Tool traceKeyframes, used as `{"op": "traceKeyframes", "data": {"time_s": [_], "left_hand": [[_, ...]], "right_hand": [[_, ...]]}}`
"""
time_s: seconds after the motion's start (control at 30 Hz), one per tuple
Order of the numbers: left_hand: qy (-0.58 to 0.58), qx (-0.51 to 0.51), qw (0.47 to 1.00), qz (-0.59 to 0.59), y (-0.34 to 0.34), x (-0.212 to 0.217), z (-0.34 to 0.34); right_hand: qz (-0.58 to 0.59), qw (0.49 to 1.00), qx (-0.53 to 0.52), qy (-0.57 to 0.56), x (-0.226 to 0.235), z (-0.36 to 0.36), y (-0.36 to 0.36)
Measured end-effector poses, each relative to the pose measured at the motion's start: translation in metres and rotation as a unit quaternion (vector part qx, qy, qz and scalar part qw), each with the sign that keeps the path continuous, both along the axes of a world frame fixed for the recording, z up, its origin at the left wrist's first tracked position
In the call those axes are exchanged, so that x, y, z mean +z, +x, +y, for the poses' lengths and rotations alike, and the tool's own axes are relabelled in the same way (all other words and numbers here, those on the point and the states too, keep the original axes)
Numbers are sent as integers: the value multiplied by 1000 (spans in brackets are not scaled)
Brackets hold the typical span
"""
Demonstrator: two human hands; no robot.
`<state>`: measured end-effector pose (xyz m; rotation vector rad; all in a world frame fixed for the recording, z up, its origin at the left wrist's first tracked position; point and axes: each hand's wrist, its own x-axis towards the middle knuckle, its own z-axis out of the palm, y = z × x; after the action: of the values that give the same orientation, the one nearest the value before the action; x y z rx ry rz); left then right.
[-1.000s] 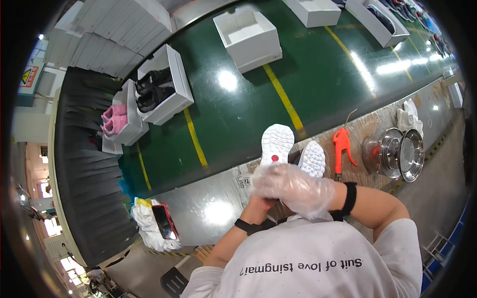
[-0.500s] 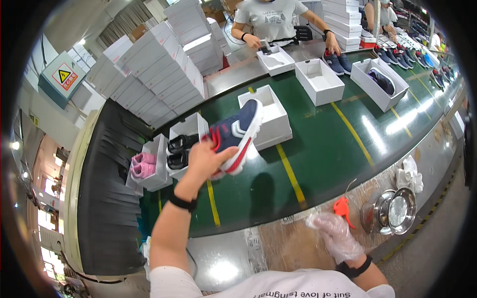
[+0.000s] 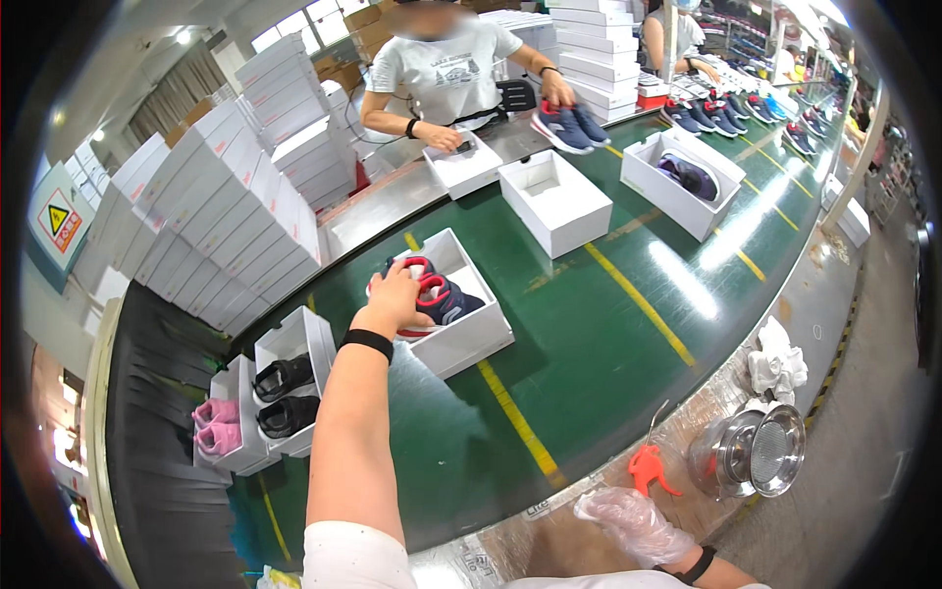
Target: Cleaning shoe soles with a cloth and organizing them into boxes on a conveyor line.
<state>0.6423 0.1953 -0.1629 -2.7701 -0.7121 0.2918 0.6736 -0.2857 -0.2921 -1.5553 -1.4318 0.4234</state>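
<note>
My left hand (image 3: 394, 299) reaches into a white shoebox (image 3: 469, 346) on the green conveyor belt. It is closed around the heel ends of a pair of navy sneakers (image 3: 447, 302) with red lining, which lie inside the box. My right hand (image 3: 633, 525), in a clear plastic glove, rests low over the near ledge with its fingers extended and nothing in them. Just beyond it lies a red air blow gun (image 3: 650, 469). Left of my arm, one box holds black shoes (image 3: 287, 395) and another holds pink shoes (image 3: 218, 426).
Across the belt (image 3: 579, 344), a co-worker (image 3: 442, 79) holds navy sneakers (image 3: 569, 128) over an open white box (image 3: 555, 206). Another box (image 3: 682, 187) holds a dark shoe. Steel bowls (image 3: 756, 452) and white cloth gloves (image 3: 777, 361) lie at right. Stacked shoeboxes (image 3: 231, 216) stand far left.
My left hand has lowered the navy sneakers into the white shoebox. The view has shifted, so the scene sits further left. The co-worker has lifted a pair of sneakers off the belt.
</note>
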Motion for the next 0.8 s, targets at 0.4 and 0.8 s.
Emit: {"op": "traceKeyframes", "data": {"time_s": [0.4,0.8], "left_hand": [[-33,-32,928,-369,-144,-80,-140],[-287,201,912,-213,-227,-198,-341]], "right_hand": [[13,998,49,39,15,-9,-11],[-169,969,-83,161,86,-72,21]]}}
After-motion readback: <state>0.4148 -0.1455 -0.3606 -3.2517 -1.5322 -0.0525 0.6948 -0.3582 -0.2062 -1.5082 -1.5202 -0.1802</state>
